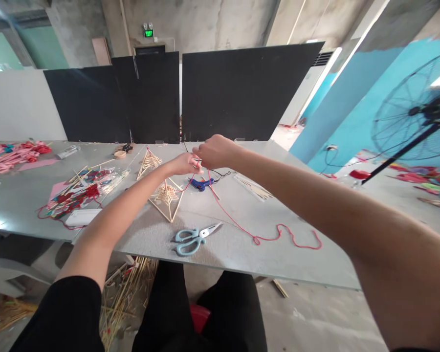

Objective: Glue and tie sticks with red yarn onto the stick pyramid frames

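My left hand (186, 165) and my right hand (217, 149) meet above the far part of the table, fingers pinched close together on a red string (231, 218). One end of the string trails down to the right across the table in loose curves; another stretch runs left toward a pyramid frame of thin wooden sticks (172, 208). That frame stands below my left hand. A second stick pyramid (146, 160) stands behind it, partly hidden by my left forearm. Beneath my hands lies a blue glue gun (201, 184). Light-blue scissors (193, 239) rest nearer me, blades apart.
A packet of sticks (252, 187) lies right of the glue gun. To the left are a pile of bagged craft pieces (84, 190), a white box (82, 217), a tape roll (120, 154) and pink material (18, 154). Black panels (242, 93) stand behind; a fan (418, 110) is at right.
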Demonstrator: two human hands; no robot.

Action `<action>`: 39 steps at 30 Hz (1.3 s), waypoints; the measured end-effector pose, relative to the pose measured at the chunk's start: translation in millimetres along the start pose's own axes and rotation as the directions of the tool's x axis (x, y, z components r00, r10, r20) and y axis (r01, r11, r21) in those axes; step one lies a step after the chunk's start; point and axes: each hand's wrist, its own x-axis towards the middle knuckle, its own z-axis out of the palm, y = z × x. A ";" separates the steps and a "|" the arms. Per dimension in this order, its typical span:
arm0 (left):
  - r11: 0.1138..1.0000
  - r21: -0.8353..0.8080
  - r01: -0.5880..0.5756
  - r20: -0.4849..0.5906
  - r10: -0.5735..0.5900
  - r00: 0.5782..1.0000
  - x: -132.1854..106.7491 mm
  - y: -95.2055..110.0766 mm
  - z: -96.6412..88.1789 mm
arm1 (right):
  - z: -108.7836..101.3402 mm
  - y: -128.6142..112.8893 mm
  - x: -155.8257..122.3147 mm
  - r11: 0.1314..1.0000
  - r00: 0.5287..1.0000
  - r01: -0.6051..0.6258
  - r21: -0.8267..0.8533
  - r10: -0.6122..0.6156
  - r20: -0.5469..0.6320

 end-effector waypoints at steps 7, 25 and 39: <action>0.996 -0.036 0.081 0.144 -0.075 0.987 31.1 -5.8 -14.4 | -3.5 -9.6 -5.8 0.828 0.906 -0.332 0.453 0.413 -0.092; 0.993 0.053 0.101 -0.132 -0.094 0.987 30.8 59.9 -57.6 | 10.6 -31.2 -42.3 -0.449 0.896 0.151 0.881 0.438 0.069; 0.993 0.100 0.068 -0.093 -0.058 0.994 28.8 64.0 -63.0 | -18.5 -29.0 -48.9 -0.233 0.827 0.167 0.958 0.562 -0.007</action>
